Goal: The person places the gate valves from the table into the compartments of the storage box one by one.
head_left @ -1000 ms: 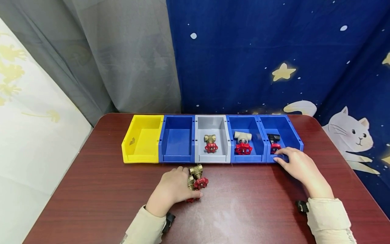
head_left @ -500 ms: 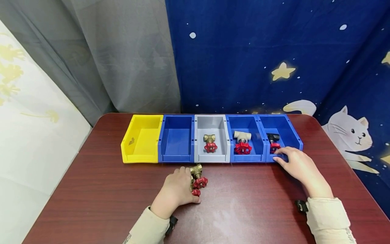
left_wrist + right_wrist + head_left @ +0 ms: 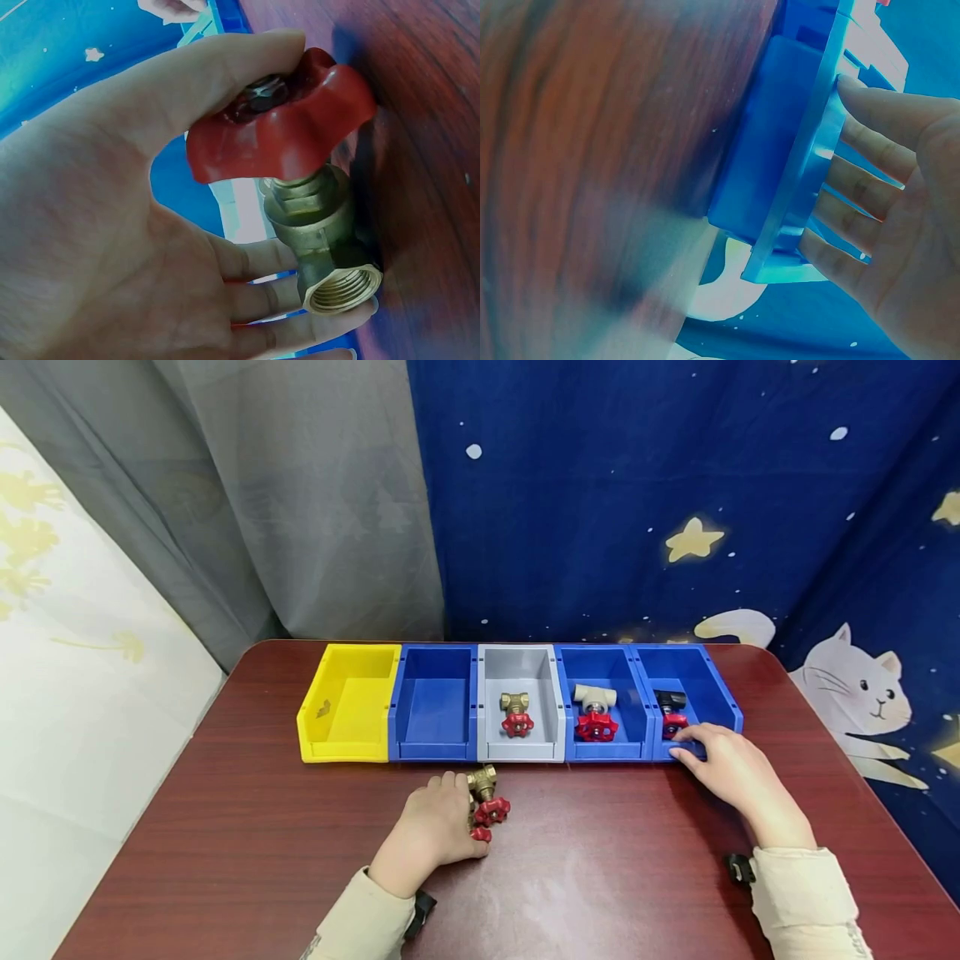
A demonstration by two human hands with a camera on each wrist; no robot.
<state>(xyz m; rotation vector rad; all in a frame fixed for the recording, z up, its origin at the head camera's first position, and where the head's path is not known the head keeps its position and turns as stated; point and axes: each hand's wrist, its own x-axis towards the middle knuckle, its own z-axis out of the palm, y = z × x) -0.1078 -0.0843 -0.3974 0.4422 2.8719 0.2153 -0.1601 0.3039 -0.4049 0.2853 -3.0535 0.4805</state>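
My left hand [image 3: 431, 827] is around a brass valve [image 3: 311, 217] with a red handwheel [image 3: 285, 124], on the table. In the left wrist view the thumb lies on the wheel and the fingers reach behind the brass body. A second brass valve [image 3: 482, 781], also red-wheeled, lies just right of this hand. My right hand [image 3: 738, 772] rests at the low front rim of the rightmost blue bin [image 3: 799, 172]; its thumb touches the rim, with fairly straight fingers partly hidden behind it. In that bin, by the fingertips, sits a black valve [image 3: 670, 700] with a red wheel.
Bins stand side by side along the table's back: yellow [image 3: 348, 693], blue [image 3: 437, 693], grey [image 3: 525, 668] and two more blue. The grey bin holds a brass valve [image 3: 515, 703]; the blue bin right of it holds a white valve [image 3: 595, 696]. A curtain [image 3: 562, 510] hangs behind.
My left hand has shifted slightly right over the nearer brass valve, covering more of it; its thumb has moved down a little. The right hand has stayed at the bin's rim.
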